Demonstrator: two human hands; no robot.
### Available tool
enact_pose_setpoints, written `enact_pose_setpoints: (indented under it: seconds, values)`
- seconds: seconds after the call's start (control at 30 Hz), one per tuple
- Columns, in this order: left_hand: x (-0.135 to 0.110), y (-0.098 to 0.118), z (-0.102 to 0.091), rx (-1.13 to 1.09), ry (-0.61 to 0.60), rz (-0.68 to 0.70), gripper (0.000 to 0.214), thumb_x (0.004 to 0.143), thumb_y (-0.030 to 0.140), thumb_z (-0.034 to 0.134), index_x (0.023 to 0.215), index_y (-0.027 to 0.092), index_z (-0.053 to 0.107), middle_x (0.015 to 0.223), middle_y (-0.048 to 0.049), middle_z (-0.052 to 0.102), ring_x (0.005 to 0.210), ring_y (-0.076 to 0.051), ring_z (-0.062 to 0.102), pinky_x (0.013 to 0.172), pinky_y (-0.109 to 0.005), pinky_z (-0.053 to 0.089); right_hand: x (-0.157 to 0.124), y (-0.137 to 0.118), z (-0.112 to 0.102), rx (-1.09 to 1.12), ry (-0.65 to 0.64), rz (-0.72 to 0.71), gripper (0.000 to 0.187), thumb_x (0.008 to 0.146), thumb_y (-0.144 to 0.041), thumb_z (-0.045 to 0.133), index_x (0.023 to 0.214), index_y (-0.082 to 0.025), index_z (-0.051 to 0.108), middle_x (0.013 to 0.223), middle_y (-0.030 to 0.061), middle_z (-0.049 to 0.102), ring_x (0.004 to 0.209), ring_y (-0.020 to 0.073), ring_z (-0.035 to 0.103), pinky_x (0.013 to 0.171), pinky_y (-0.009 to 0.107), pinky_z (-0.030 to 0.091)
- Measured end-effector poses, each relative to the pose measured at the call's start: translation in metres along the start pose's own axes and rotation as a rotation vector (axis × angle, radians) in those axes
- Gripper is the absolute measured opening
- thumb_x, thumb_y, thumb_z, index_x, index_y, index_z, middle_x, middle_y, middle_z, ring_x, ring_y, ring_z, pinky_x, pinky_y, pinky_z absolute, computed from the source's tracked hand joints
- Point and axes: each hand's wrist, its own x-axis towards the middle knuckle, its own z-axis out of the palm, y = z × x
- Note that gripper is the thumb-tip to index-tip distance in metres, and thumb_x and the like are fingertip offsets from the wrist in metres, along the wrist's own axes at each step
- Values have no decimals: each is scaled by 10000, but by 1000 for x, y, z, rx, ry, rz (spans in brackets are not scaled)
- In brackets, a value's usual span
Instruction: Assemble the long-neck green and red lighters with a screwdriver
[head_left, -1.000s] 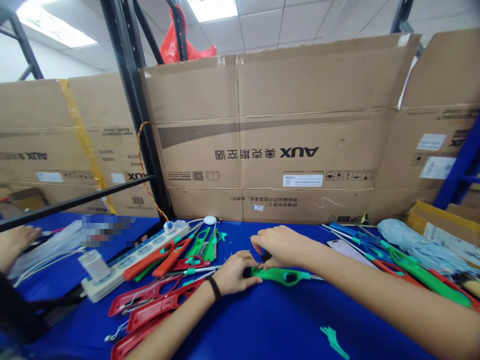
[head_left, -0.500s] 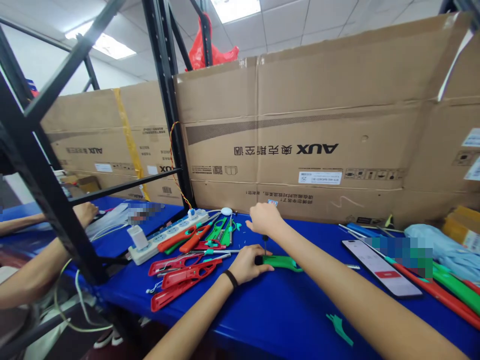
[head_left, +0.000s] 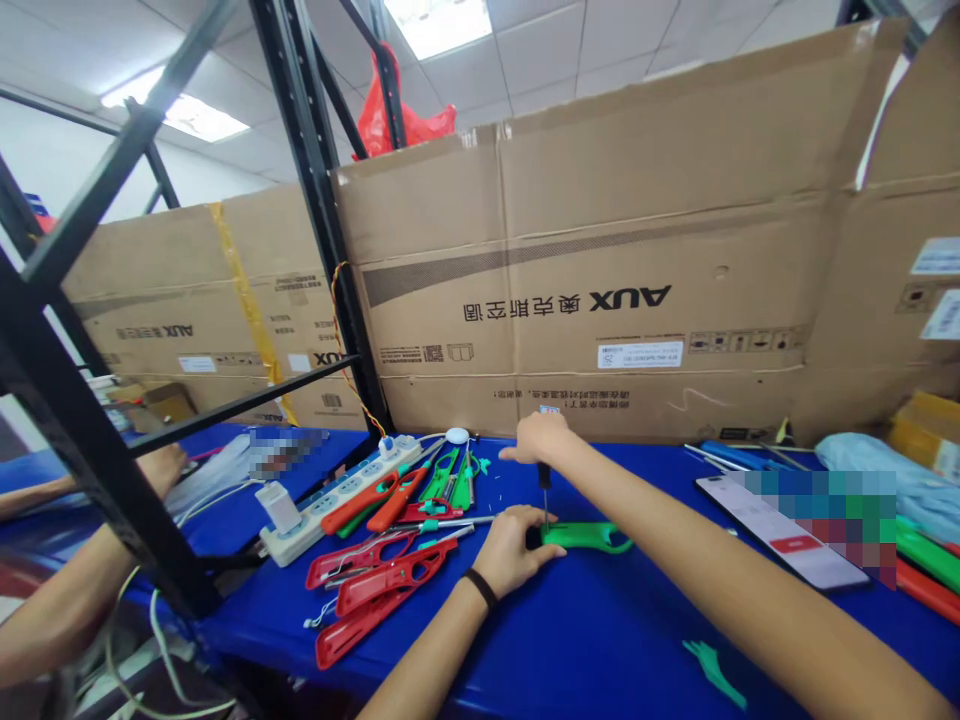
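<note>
My left hand is closed around the left end of a green long-reach lighter lying on the blue tabletop. Above it, my right hand grips the dark handle of a screwdriver. The screwdriver stands upright, its tip down at the lighter's left end by my left fingers; the exact contact is too small to make out. Left of my hands lie several opened red lighter casings with metal rods. Behind them are green casings and an orange-red one.
A white power strip and a black rack post stand at left, with another person's arm beyond. Cardboard walls the back. On the right are a phone and a loose green piece.
The camera view has shifted slightly, so the table things sit a little differently. More of the screwdriver shows below my right hand. Both hands keep their hold.
</note>
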Motion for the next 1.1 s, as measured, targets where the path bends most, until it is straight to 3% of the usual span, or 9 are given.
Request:
enact_pose_setpoints:
  seconds: [0.1, 0.2, 0.3, 0.43, 0.53, 0.73, 0.87, 0.93, 1.1]
  values:
    - [0, 0, 0, -14, 9, -13, 323, 674, 363, 781, 937, 193, 700, 948, -33, 711, 868, -216, 645, 797, -293, 474, -7, 18, -7, 275, -230, -196, 304, 597, -323, 812, 824, -158, 697, 802, 28, 707, 720, 178, 669, 667, 286, 547]
    - [1, -1, 2, -30, 14, -24, 337, 662, 359, 790, 950, 208, 702, 960, -23, 714, 880, -215, 644, 811, -288, 461, -10, 32, 1, 572, -257, -338, 326, 450, -303, 840, 691, -166, 669, 666, -5, 703, 624, 162, 670, 590, 247, 535]
    - [1, -2, 3, -51, 8, -30, 328, 650, 335, 801, 934, 203, 702, 963, -24, 712, 884, -214, 635, 813, -283, 448, -8, 32, 24, 885, -39, -364, 333, 636, -471, 702, 760, -187, 578, 522, -48, 634, 388, 97, 539, 405, 207, 433]
    - [1, 0, 2, -57, 3, -59, 324, 641, 311, 809, 916, 181, 698, 915, -33, 709, 851, -219, 628, 784, -286, 440, -6, 17, 55, 1209, 299, -340, 297, 816, -515, 420, 854, -224, 459, 311, -169, 265, 264, 78, 212, 310, 189, 260]
    - [1, 2, 0, -48, -9, -78, 307, 641, 295, 807, 900, 171, 700, 874, -36, 702, 843, -223, 619, 773, -283, 436, -11, 6, 69, 1351, 450, -345, 222, 831, -456, 398, 862, -238, 428, 375, -152, 266, 320, 87, 226, 347, 192, 252]
    - [1, 5, 0, -51, -1, -130, 286, 635, 302, 799, 878, 175, 716, 862, -44, 693, 784, -226, 597, 723, -284, 437, -26, 7, 76, 1394, 356, -472, 320, 858, -371, 386, 698, -178, 587, 550, -26, 481, 547, 117, 453, 549, 238, 374]
    - [1, 6, 0, -44, 7, -131, 334, 604, 274, 821, 906, 179, 712, 862, -39, 686, 793, -217, 586, 763, -284, 435, -31, 19, 76, 1309, 292, -492, 291, 882, -377, 437, 907, -191, 659, 699, -5, 547, 692, 142, 520, 659, 261, 414]
    - [2, 6, -1, -28, -15, -114, 324, 625, 285, 807, 915, 176, 708, 851, -42, 682, 792, -217, 586, 762, -285, 433, -34, 23, 79, 1246, 383, -448, 280, 888, -402, 465, 954, -205, 652, 771, 10, 592, 740, 153, 552, 695, 277, 435]
    - [3, 7, -4, 8, -82, -85, 328, 674, 325, 766, 956, 172, 695, 882, -58, 674, 848, -230, 582, 777, -289, 422, -37, 21, 88, 1008, 893, -279, 167, 763, -384, 654, 805, -222, 655, 823, 26, 608, 778, 174, 567, 742, 298, 457]
